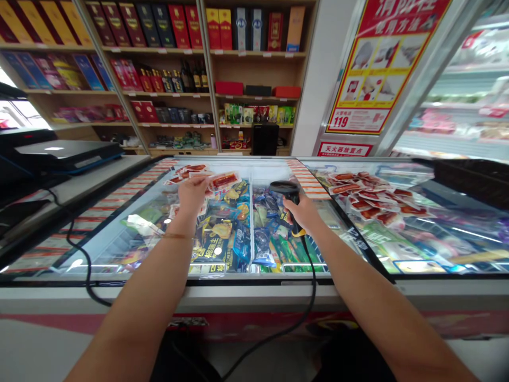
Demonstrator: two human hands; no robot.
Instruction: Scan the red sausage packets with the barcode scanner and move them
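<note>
In the head view my left hand [193, 192] is closed on the edge of a flat clear packet of sausage [223, 181], held above the left part of the freezer. Just behind that hand, a few more sausage packets [191, 171] lie on the glass. My right hand [301, 213] grips a black barcode scanner [284, 187] by its handle, its head pointing toward the left and away from me. From the handle's base a black cable [312, 276] hangs down past the freezer's front edge. To the right, a pile of sausage packets [368, 195] rests on the glass.
Below my hands, the glass-topped freezer [254, 284] holds many bagged frozen goods [222, 228]. A scale-like device [71, 154] stands on the left counter. Shelves of boxes and bottles [170, 79] line the back. Another black cable [71, 233] runs along the left side.
</note>
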